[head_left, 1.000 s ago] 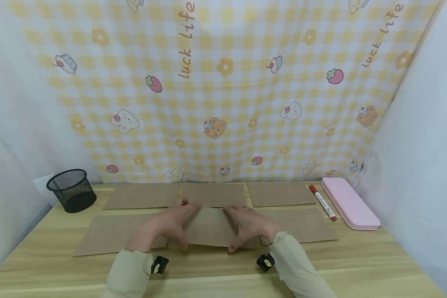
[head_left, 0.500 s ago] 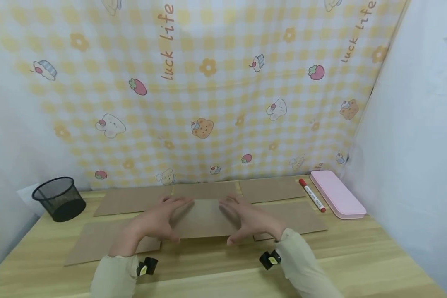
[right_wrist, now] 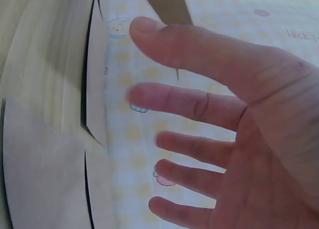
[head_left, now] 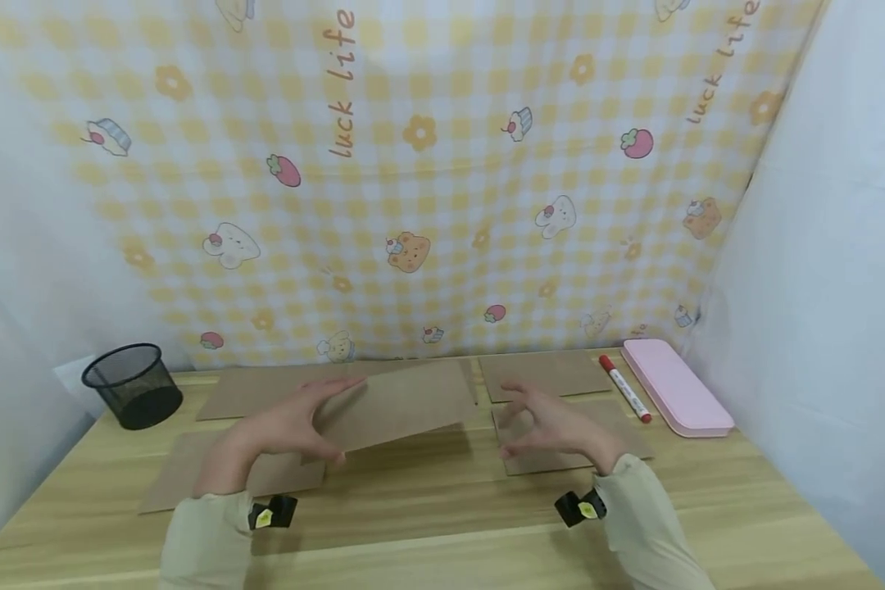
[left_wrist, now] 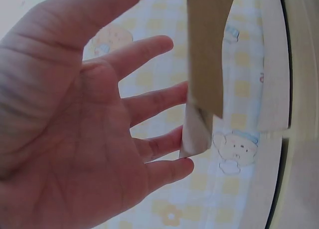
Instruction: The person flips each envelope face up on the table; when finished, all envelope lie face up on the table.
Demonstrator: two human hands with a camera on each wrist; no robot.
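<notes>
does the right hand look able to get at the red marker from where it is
Probably yes. The right hand hangs open and holds nothing, and the marker lies uncovered on the table just to its right.

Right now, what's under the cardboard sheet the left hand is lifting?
Under the raised cardboard sheet lies bare wooden table in its shadow. Its far edge covers part of the back-row sheet. The left hand hides its near left corner.

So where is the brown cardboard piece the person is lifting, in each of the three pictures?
Head view: the lifted cardboard piece is at centre, held at its left end by the left hand.
Left wrist view: it shows edge-on, a brown strip at top centre, past the fingertips.
Right wrist view: only a brown wedge at the top edge, above the thumb.
Shared landmark: the yellow checked cloth.
</notes>
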